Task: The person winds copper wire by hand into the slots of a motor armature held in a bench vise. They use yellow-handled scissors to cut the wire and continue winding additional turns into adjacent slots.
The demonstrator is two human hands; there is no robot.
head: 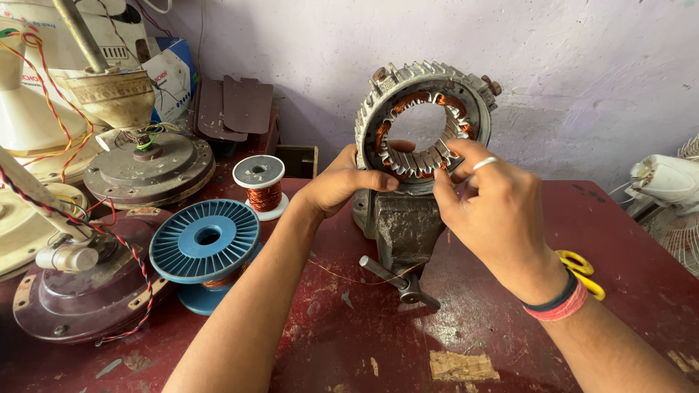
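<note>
A round grey motor stator point(424, 87) with copper windings stands upright, clamped in a small metal bench vise point(405, 225) on the dark red table point(510, 335). My left hand point(336, 183) grips the stator's lower left rim, thumb across the front. My right hand point(489, 207), with a ring on one finger and red and dark bands at the wrist, has its fingertips at the lower inner slots of the stator, pinching at the windings. A thin copper wire point(342, 275) trails over the table toward the vise.
A blue spool point(205, 244) and a small white spool of copper wire point(261, 185) stand at the left. Ceiling fan motors point(145, 171) and wired parts crowd the left edge. Yellow-handled scissors point(582, 271) lie at the right, near a white fan point(670, 182). A wall rises behind.
</note>
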